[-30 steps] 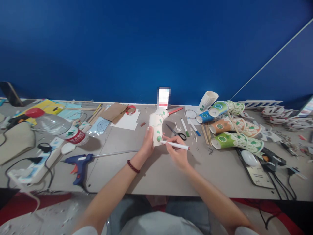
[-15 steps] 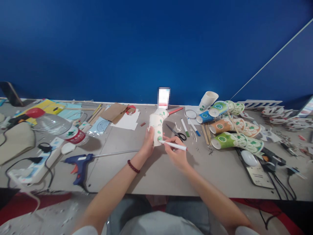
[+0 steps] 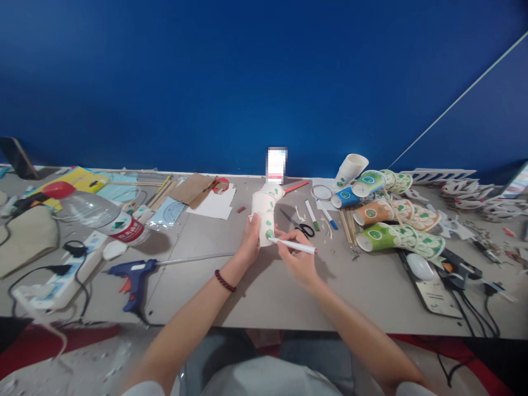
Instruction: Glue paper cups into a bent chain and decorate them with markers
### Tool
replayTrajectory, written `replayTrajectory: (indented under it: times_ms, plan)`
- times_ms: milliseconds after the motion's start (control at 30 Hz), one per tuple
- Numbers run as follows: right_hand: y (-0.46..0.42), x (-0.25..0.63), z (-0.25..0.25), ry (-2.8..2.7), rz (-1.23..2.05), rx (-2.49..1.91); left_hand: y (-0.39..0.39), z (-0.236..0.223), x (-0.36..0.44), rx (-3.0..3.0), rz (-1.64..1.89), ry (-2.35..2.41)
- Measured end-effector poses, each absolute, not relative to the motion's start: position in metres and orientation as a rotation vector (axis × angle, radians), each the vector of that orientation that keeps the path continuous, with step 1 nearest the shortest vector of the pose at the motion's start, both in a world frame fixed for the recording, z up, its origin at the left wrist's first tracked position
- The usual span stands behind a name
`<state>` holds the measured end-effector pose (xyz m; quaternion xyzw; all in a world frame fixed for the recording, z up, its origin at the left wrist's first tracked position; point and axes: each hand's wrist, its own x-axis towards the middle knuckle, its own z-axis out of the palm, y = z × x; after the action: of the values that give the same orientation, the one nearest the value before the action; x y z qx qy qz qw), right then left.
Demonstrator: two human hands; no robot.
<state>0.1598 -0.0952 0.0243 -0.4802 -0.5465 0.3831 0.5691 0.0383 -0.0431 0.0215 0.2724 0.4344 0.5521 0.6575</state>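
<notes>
My left hand (image 3: 249, 242) is wrapped round a stack of white paper cups (image 3: 264, 206) with green leaf prints, joined end to end and tilted over the table. Between the fingers of my right hand (image 3: 297, 261) is a white marker (image 3: 297, 246) with a reddish end. Its tip touches the nearest cup by a green patch (image 3: 269, 234). Just beyond my right hand lie black-handled scissors (image 3: 303, 226), a green marker (image 3: 312, 214) and a blue marker (image 3: 327, 214).
To the left are a blue glue gun (image 3: 134, 278), a water bottle (image 3: 107, 214) and a power strip (image 3: 74, 275). At the right lie coloured cup chains (image 3: 377, 213), with stacked cups (image 3: 350, 168) behind. A phone (image 3: 276, 165) leans against the blue wall.
Almost nothing differs. The marker tip and my right hand have shifted very slightly; my left hand keeps the cups in the same place.
</notes>
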Motion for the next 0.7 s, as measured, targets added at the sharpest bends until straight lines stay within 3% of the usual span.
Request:
replayTrajectory:
  times_ms: [700]
  plan:
    - [-0.0935,0.1614,0.0208,-1.249,0.931,-1.098,-0.0422,0.0229,0.0397,0.632,1.260,0.986]
